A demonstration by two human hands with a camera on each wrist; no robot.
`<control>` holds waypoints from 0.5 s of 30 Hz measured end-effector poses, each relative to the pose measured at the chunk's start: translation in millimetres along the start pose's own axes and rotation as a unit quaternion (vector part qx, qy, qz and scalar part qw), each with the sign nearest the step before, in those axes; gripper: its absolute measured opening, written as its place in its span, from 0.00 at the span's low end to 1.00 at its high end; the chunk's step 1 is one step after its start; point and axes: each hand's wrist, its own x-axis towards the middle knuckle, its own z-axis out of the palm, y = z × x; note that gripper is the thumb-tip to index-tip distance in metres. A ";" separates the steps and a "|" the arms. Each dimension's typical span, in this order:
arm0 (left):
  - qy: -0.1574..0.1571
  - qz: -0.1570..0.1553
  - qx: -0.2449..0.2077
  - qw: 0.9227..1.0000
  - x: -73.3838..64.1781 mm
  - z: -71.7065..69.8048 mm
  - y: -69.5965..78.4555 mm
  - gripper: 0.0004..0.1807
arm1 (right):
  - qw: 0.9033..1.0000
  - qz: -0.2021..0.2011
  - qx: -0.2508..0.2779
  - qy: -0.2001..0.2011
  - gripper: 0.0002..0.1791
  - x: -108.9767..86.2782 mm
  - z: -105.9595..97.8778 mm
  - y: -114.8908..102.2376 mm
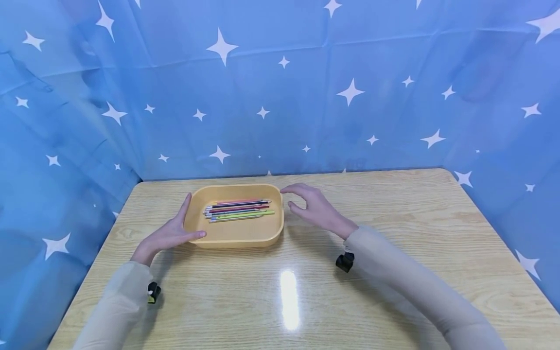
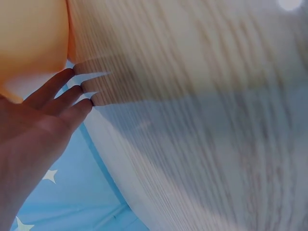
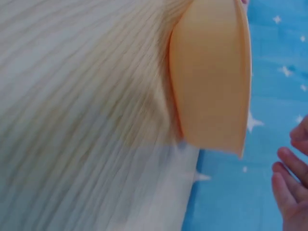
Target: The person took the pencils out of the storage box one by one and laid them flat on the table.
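Note:
A light orange plastic tray point(image 1: 240, 239) with rounded corners sits on the table. Several pencils point(image 1: 238, 210) lie side by side in it, in yellow-green, red, dark and pale colours. At the tray's left end is my left hand point(image 1: 172, 231), thumb over the near-left rim and fingers spread along the outer side. In the left wrist view those fingers point(image 2: 60, 98) extend low beside the tray wall, near the table surface. My right hand point(image 1: 317, 206) is by the tray's right end, thumb and fingers apart. From the right wrist view, its fingers point(image 3: 288, 180) stand off from the tray wall.
The wood-grain table point(image 1: 236, 296) has a bright light reflection near its middle. A blue curtain point(image 1: 288, 97) with white stars hangs behind it and along both sides. The tray stands near the table's back edge, left of centre.

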 end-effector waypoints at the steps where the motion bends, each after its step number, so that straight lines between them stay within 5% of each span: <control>1: -0.003 0.004 -0.006 1.000 -0.6 -0.7 -0.2 0.66 | 1.000 -0.003 0.004 -0.005 0.18 3.6 2.8 -2.0; 15: -0.016 0.035 -0.031 0.999 -0.9 -4.5 -3.2 0.71 | 0.997 0.001 0.062 -0.048 0.16 33.1 42.7 -16.2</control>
